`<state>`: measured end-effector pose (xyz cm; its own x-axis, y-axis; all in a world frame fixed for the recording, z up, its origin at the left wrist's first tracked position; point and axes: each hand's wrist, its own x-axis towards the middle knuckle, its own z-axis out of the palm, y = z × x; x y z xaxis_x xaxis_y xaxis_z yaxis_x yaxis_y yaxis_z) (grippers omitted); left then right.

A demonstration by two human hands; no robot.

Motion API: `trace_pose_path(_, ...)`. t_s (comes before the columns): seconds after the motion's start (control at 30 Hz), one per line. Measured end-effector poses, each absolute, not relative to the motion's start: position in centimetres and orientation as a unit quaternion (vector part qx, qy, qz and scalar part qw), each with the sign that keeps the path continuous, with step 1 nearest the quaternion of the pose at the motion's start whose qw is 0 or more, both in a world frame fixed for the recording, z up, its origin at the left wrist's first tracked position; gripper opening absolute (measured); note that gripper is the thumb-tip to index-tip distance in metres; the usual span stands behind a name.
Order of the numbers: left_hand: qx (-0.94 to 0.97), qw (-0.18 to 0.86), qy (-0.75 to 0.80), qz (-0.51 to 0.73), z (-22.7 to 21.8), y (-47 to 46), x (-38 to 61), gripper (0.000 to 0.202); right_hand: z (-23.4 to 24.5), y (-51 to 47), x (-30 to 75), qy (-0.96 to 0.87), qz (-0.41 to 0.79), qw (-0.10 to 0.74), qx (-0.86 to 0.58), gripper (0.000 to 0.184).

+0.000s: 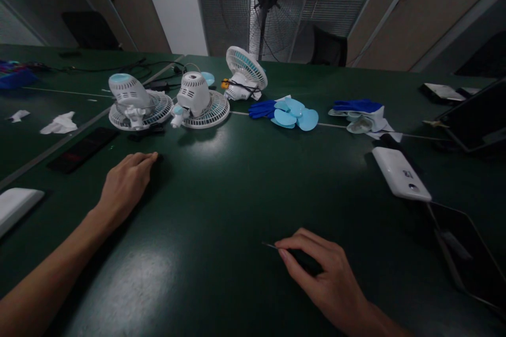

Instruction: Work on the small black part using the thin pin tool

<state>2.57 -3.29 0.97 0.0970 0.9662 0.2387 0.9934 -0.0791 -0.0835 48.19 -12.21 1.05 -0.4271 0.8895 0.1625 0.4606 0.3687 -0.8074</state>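
Note:
My right hand (322, 271) is low over the green table (205, 210), right of the middle. Thumb and index finger pinch a thin, pin-like metal piece (269, 245), its tip pointing left. Its exact kind is too small to tell. My left hand (128, 179) rests on the tabletop at the left, fingers curled and pressed together. Whatever may be under its fingertips is hidden. Just beyond it lie two small white fans, face down: a left fan (132, 97) and a right fan (194, 96). A dark flat phone-like slab (83, 150) is nearest to its left.
Farther back are a third small fan (245, 71), light-blue fan blades (294, 114) on a blue glove and more gloves (361, 114). A white device (401, 174) and a dark tablet (470, 253) lie right. White scraps (59, 124) and a white box (18, 208) sit left.

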Motion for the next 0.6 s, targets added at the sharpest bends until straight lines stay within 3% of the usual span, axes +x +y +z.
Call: trace_pose_path(0.6, -0.717, 0.157, -0.675, -0.076, 0.92, -3.06, 3.09, 0.046, 1.17, -12.14, 48.16, -0.766, 0.356, 0.306, -0.439, 0.015)
